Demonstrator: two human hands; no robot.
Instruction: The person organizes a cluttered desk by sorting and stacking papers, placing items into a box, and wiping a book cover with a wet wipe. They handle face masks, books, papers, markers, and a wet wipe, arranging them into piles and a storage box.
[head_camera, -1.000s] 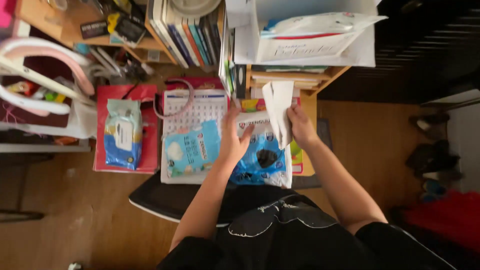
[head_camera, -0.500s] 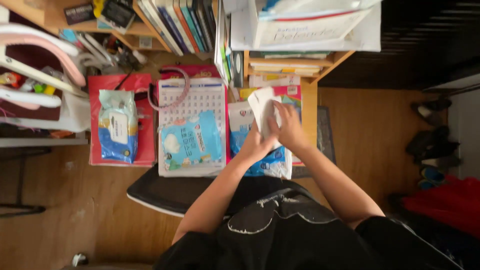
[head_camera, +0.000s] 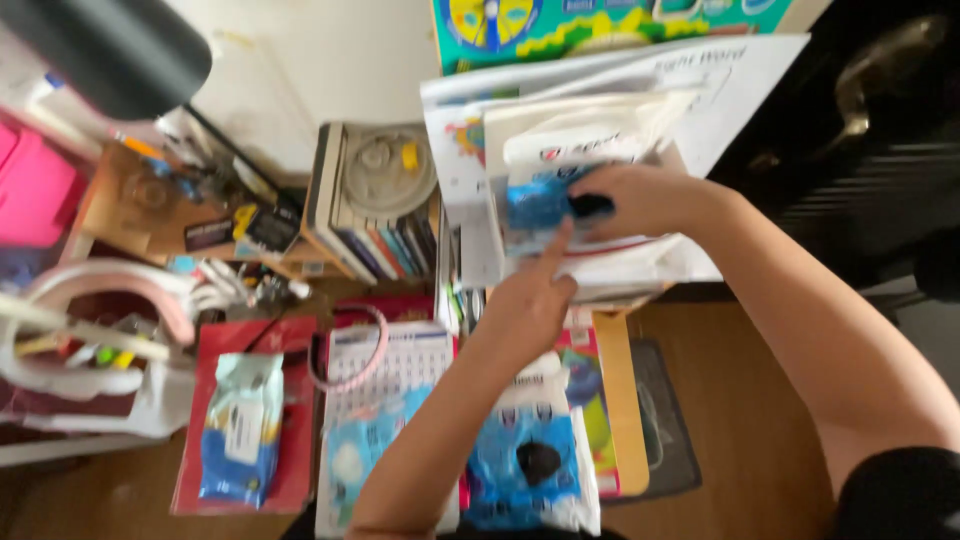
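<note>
My right hand (head_camera: 645, 200) grips a small blue and white packet (head_camera: 540, 205) and holds it against a white plastic bag (head_camera: 600, 130) lying on a stack of papers on top of the shelf. My left hand (head_camera: 530, 300) reaches up from below. Its index finger is stretched out and touches the lower edge of that packet, with the other fingers curled. A second blue and white packet (head_camera: 530, 460) with a dark spot lies on the desk under my left forearm.
A calendar sheet (head_camera: 390, 370) with a pink hairband (head_camera: 352, 350) on it lies left of my arm. A wipes pack (head_camera: 240, 425) rests on a red folder (head_camera: 290, 345). Upright books (head_camera: 385, 245), a round clear lid (head_camera: 385, 175), a black lamp head (head_camera: 110, 50) and dark furniture (head_camera: 860, 150) surround the desk.
Both hands have risen from the desk to the shelf top, and the view has tilted up and closed in. My right hand carried a packet up; the left hand left the desk packet.
</note>
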